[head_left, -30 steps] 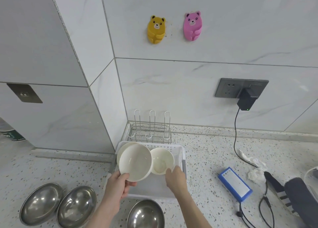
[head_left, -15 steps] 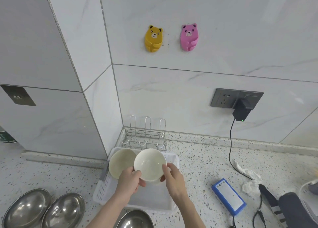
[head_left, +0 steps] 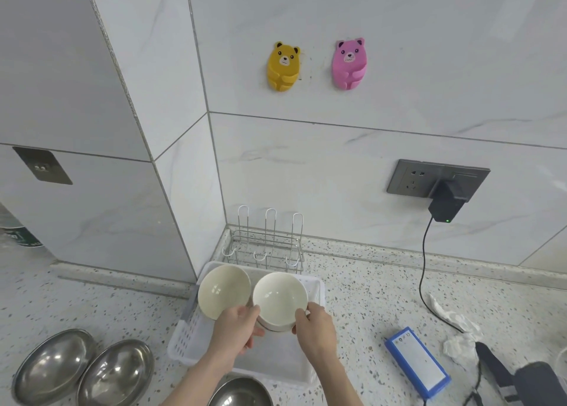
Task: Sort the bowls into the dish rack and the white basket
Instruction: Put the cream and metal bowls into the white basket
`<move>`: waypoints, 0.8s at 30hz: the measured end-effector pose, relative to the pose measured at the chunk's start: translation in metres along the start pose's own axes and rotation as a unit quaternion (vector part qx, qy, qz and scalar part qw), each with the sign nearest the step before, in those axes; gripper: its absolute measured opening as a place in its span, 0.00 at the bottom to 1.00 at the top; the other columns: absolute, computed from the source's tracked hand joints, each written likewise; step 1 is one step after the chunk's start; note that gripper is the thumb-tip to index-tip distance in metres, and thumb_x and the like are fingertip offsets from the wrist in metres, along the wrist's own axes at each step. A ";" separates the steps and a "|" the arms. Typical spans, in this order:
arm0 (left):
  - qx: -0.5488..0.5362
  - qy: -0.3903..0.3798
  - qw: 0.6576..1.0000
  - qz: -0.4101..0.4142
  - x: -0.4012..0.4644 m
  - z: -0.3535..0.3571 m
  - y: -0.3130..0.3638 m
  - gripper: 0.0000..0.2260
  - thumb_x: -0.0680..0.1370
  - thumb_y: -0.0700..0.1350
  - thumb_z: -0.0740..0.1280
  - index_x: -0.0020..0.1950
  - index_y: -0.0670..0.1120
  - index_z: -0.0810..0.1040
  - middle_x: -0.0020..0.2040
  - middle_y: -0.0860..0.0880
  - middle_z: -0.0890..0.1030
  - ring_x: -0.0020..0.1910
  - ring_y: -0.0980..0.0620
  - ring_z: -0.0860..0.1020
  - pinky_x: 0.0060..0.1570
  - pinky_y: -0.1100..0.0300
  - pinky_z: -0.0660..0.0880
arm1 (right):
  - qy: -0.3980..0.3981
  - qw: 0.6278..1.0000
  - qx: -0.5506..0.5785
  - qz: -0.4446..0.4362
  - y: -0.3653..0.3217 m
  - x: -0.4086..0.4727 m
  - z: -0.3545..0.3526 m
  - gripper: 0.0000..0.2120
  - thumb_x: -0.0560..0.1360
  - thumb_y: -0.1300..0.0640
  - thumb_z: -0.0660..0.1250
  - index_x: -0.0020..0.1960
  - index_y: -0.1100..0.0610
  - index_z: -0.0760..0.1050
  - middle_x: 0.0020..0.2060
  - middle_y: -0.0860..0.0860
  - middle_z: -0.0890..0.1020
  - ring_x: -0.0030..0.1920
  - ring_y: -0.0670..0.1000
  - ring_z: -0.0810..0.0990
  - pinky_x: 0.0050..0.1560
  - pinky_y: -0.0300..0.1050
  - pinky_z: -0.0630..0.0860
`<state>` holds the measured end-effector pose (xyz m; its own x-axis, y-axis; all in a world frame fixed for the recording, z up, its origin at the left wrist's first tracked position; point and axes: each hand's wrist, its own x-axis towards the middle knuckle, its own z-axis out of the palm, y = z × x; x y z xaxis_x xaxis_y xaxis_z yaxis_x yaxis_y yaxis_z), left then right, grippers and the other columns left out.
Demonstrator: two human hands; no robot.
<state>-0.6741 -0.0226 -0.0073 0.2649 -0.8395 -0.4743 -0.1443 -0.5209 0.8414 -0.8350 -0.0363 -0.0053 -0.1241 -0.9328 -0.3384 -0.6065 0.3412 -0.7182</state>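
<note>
A: Over the white basket [head_left: 196, 329], what's sorted so far?

B: Two white bowls sit over it. One bowl [head_left: 223, 291] is on the basket's left side, tilted, its opening facing up and toward the camera. A second bowl [head_left: 279, 298] is just beside it on the right, held between both hands. I can't tell whether either is resting on the basket floor yet.

A: And the dish rack [head_left: 266, 246]?

B: Empty, behind the basket against the wall. Three steel bowls wait on the counter: two at the left [head_left: 52, 365] [head_left: 118, 372] and one [head_left: 241, 393] at the bottom edge, so I'd judge most of the sorting is left.

A: How are the hands set?

B: Left hand [head_left: 234, 332] grips the second bowl's left rim, thumb on top; its fingers may also touch the first bowl, hard to tell. Right hand [head_left: 316, 329] clasps the right rim, thumb hooked over the edge

A: So the bowl lies between the hands?

B: Yes, just ahead of both palms, above the basket's middle
</note>
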 end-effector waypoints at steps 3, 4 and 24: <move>0.014 0.008 1.000 -0.025 0.001 -0.002 -0.006 0.10 0.79 0.50 0.66 0.46 0.43 0.77 0.33 0.45 0.86 0.19 0.53 0.68 0.20 0.66 0.60 | -0.012 1.000 -0.022 0.001 -0.001 0.001 0.001 0.10 0.78 0.56 0.56 0.46 0.60 0.74 0.44 0.55 0.83 0.39 0.54 0.76 0.41 0.45 0.72; 0.011 0.003 0.999 -0.035 0.001 -0.002 -0.006 0.11 0.79 0.51 0.66 0.47 0.42 0.77 0.33 0.44 0.86 0.19 0.53 0.69 0.20 0.66 0.60 | -0.013 0.999 -0.030 0.002 0.000 0.001 0.001 0.10 0.78 0.57 0.56 0.46 0.60 0.74 0.45 0.55 0.83 0.39 0.53 0.76 0.41 0.45 0.72; -0.065 0.003 0.996 -0.064 0.010 0.019 -0.009 0.07 0.80 0.46 0.65 0.53 0.44 0.76 0.40 0.37 0.85 0.22 0.53 0.74 0.20 0.65 0.61 | 0.031 0.992 -0.118 -0.014 -0.001 0.002 0.004 0.14 0.80 0.53 0.56 0.50 0.61 0.76 0.33 0.45 0.66 0.37 0.51 0.72 0.38 0.43 0.68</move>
<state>-0.6881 -0.0291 -0.0242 0.2798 -0.7661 -0.5786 0.0162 -0.5989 0.8007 -0.8318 -0.0382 -0.0072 -0.1480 -0.9497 -0.2761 -0.7761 0.2846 -0.5627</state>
